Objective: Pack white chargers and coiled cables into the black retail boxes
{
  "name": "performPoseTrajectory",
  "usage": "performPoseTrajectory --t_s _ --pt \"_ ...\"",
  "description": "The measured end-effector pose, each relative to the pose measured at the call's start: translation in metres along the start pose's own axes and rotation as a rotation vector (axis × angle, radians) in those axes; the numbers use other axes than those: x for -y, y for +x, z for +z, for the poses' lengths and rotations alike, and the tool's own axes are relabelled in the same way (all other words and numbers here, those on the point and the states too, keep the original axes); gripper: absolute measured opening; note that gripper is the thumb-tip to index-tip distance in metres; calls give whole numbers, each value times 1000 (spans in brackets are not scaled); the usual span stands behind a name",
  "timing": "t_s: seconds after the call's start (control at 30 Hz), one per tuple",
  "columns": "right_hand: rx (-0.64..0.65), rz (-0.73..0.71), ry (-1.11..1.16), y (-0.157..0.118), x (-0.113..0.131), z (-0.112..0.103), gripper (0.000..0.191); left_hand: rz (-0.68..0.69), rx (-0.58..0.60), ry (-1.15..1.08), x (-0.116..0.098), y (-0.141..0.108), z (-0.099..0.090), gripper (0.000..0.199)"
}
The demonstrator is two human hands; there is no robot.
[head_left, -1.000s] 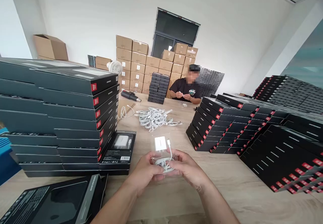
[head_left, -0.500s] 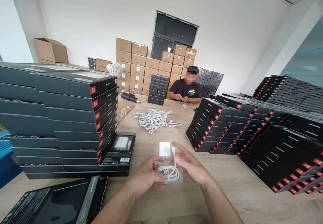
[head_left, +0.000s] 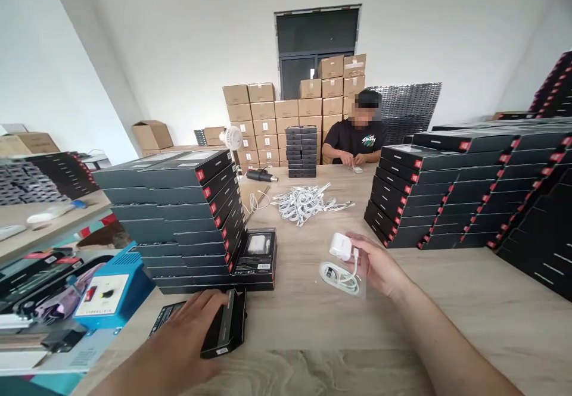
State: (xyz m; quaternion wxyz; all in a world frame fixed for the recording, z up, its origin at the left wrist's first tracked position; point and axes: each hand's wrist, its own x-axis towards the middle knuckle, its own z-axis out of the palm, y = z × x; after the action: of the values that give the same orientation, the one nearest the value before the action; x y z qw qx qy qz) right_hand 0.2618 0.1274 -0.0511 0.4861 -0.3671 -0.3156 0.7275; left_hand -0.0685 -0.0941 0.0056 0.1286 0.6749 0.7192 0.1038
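Note:
My right hand (head_left: 373,260) holds a clear plastic tray (head_left: 342,292) by its right side. In the tray are a white charger (head_left: 341,246) and a coiled white cable (head_left: 342,277) with its plug beside the charger. My left hand (head_left: 196,324) lies over a black box (head_left: 227,327) at the table's front left, fingers spread on its top. The box has a raised flap at its right end. Behind it, a black box with a window (head_left: 257,252) shows another white charger.
Tall stacks of black boxes stand at left (head_left: 179,205) and right (head_left: 420,205). A pile of white cables (head_left: 304,203), a heat gun (head_left: 261,175) and small black boxes (head_left: 301,152) lie beyond. A person (head_left: 361,137) sits across. A blue container (head_left: 114,295) is at far left.
The view has turned left. My left hand has let go of the tray and moved left onto the black box. My right hand still holds the tray, now tilted.

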Motion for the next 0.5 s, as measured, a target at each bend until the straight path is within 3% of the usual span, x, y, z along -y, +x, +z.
performPoseTrajectory --t_s 0.07,0.13,0.27,0.5 --pt "27 10 6 -2 -2 3 28 15 0 65 24 -3 11 75" --pt "61 22 1 -3 -6 5 29 19 6 132 30 -3 19 80" --pt "87 37 0 -4 -11 8 32 67 48 198 7 2 16 78" --pt "96 32 18 -5 -4 13 36 201 152 119 -37 14 8 78"
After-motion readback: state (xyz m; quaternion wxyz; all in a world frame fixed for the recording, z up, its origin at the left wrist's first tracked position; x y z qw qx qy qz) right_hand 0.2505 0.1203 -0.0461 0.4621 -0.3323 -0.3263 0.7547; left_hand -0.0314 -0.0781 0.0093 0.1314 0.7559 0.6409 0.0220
